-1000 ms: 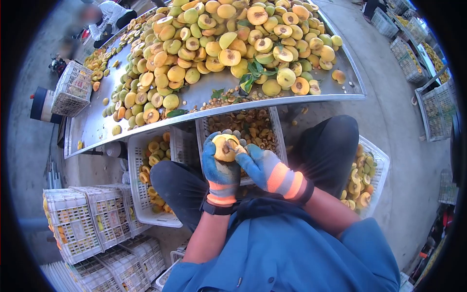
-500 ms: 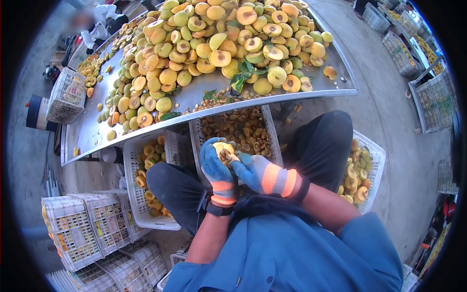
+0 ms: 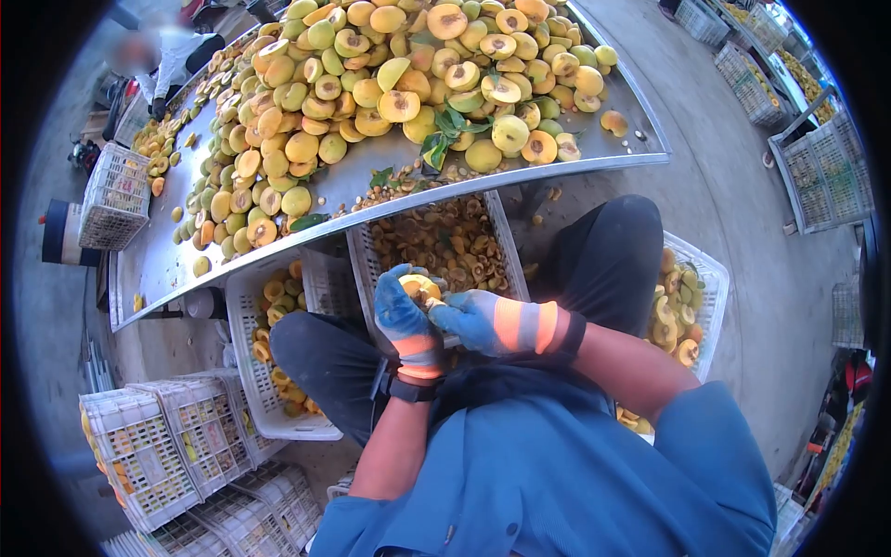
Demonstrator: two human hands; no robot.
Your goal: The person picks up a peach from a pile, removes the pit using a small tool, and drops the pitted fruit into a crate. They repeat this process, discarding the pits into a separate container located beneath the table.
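My left hand (image 3: 401, 314), in a blue and orange work glove, is closed around a yellow-fleshed peach half (image 3: 420, 289). The fruit sits in the palm, with a brown patch at its centre edge. My right hand (image 3: 475, 320), gloved alike, has its fingers pinched together against the fruit's near right side. Whatever those fingers grip is too hidden to name. Beneath both hands stands a white crate (image 3: 506, 246) holding brownish fruit scraps and pits.
A metal table (image 3: 594, 148) carries a big heap of halved peaches (image 3: 306, 144) and some leaves. Crates of fruit stand beside my left knee (image 3: 311, 429) and right knee (image 3: 719, 302). Stacked crates (image 3: 176, 446) are at lower left. Another person (image 3: 176, 60) works at the table's far left.
The view has shifted slightly, so the table appears farther left and up. My left hand still holds the peach half, whose brown centre now shows less. The right fingers remain against it.
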